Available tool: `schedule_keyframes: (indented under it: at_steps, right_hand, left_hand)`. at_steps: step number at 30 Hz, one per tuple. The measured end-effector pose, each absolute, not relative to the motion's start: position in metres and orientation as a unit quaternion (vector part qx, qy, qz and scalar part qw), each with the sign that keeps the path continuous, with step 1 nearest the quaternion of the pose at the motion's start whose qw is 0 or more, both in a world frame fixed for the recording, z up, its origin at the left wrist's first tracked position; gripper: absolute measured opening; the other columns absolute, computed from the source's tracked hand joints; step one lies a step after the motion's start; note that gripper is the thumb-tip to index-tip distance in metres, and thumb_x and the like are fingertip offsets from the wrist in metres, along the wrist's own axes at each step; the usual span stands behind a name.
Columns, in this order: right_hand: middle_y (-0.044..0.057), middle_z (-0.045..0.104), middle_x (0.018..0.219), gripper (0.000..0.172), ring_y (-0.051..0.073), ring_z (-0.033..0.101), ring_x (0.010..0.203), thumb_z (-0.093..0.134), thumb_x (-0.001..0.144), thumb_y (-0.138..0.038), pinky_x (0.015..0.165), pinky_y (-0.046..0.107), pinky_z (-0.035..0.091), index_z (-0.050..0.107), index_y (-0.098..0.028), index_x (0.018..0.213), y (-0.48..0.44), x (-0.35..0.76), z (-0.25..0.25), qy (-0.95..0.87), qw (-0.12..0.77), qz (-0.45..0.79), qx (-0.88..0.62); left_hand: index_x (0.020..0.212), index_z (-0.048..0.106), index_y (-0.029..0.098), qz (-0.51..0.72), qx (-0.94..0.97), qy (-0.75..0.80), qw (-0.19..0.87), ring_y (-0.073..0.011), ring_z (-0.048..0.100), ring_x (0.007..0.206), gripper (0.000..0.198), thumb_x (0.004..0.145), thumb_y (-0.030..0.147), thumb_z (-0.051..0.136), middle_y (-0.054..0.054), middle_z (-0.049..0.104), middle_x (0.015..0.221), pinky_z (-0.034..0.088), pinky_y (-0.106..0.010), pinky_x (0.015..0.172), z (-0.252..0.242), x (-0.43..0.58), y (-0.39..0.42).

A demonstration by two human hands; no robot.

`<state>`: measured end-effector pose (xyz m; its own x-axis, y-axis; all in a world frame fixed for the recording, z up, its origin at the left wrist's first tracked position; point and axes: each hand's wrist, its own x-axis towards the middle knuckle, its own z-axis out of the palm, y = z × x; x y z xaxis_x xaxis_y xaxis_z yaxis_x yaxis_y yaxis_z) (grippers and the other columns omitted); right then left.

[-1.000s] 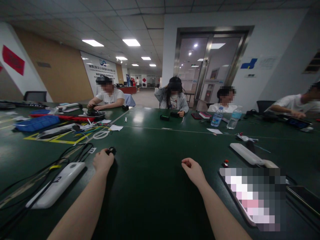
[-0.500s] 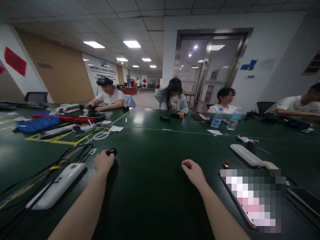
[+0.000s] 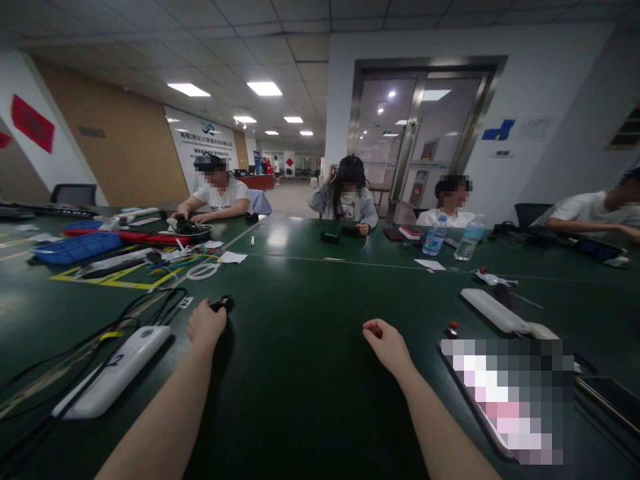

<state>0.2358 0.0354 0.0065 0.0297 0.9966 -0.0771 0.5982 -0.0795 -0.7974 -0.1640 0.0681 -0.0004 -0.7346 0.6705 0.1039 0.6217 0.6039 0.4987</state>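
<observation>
On the left of the green table [image 3: 300,373], my left hand [image 3: 206,323] is closed around a small black object [image 3: 223,304]. Its far end shows past my fingers, but its kind cannot be made out. My right hand [image 3: 387,341] rests on the tabletop to the right, fingers curled in loosely, with nothing visible in them. A white power bank-like block [image 3: 115,373] marked 2, with black cables [image 3: 125,313] beside it, lies left of my left forearm. Right of my right forearm is a tablet-like device [image 3: 480,407] with a blurred screen.
A second white block [image 3: 490,310] and a dark phone [image 3: 610,400] lie at right. Two water bottles [image 3: 434,237] stand farther back. A blue tray [image 3: 77,248] and a coiled white cable [image 3: 203,271] are at left. Several people sit around the table, one directly opposite [image 3: 345,200].
My two hands have hardly moved. The person opposite has shifted the hand raised to their head slightly, and the person at far right has moved an arm a little.
</observation>
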Motion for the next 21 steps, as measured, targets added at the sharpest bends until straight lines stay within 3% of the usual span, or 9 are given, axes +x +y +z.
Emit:
schedule_keyframes:
  at_steps: [8, 21]
  right_hand:
    - [0.003, 0.063, 0.092, 0.021, 0.018, 0.059, 0.084, 0.051, 0.079, -0.027, 0.075, 0.032, 0.047, 0.062, -0.020, 0.096, 0.0347, 0.2352, 0.0074, -0.611, 0.301, 0.332, -0.652]
    - [0.003, 0.063, 0.090, 0.021, 0.018, 0.059, 0.083, 0.051, 0.080, -0.027, 0.075, 0.032, 0.047, 0.062, -0.020, 0.096, 0.0357, 0.2364, 0.0056, -0.613, 0.305, 0.334, -0.648]
  left_hand:
    - [0.123, 0.055, 0.016, 0.240, 0.360, 0.901, 0.043, -0.0332, 0.053, 0.108, 0.053, 0.076, 0.039, 0.047, -0.019, 0.054, 0.121, 0.045, -0.042, 0.086, -0.0010, -0.1658, 0.0693]
    - [0.124, 0.054, 0.017, 0.230, 0.362, 0.902, 0.048, -0.0348, 0.053, 0.109, 0.055, 0.073, 0.036, 0.050, -0.019, 0.052, 0.124, 0.045, -0.045, 0.086, -0.0006, -0.1654, 0.0707]
